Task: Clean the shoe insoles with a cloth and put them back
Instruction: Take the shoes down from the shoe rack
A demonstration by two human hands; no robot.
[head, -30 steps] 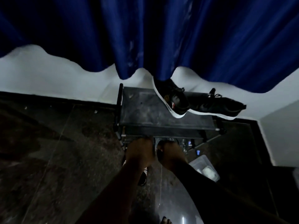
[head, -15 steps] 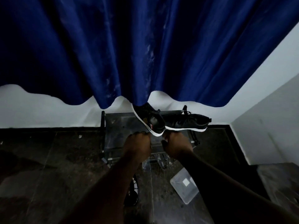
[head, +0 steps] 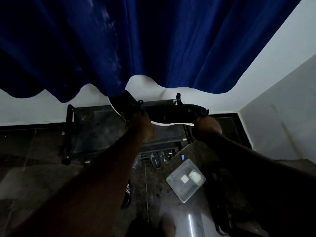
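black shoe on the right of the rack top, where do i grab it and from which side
Take the black shoe by its right end, coming from the near side and gripping over the upper and under the white sole. It lies lengthwise on the rack with its sole edge towards you, and that end overhangs the rack's right edge, so it is free. The right hand seems to hold it there.

Blue curtain, white wall, dark floor

Dim in here — the blue curtain holds most light, folds sinking to black. Just under its hem the shoes are dark shapes; far below, a glare streak on the floor (the wall bows, forearms blurred).
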